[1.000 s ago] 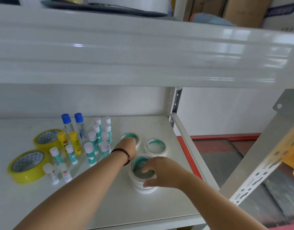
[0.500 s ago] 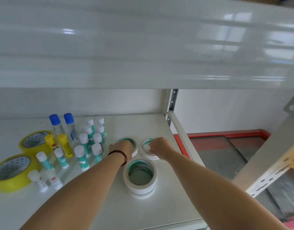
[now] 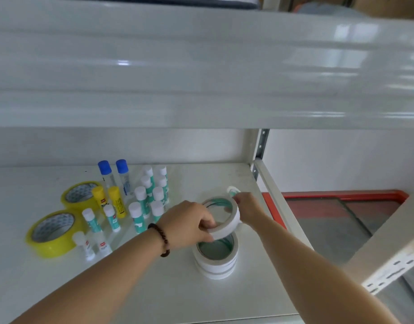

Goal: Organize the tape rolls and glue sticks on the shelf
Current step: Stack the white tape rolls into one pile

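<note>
A: Near the shelf's (image 3: 224,178) right edge, a white tape roll (image 3: 227,218) hangs tilted over the stack of white rolls (image 3: 216,260), left hand (image 3: 189,223) pinching its near rim, right hand (image 3: 248,206) pinching the far one.

B: Nearly sorted, I'd say. Glue sticks (image 3: 140,199) stand clustered mid-shelf, yellow tape rolls (image 3: 54,232) toward the left.

A: Glossy white shelf, an upper shelf (image 3: 201,66) overhead, red-edged floor (image 3: 341,218) beyond.

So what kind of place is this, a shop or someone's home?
Probably a stockroom or supply store: a bare white metal shelf on slotted uprights, with yellow tape rolls and grouped glue sticks.
</note>
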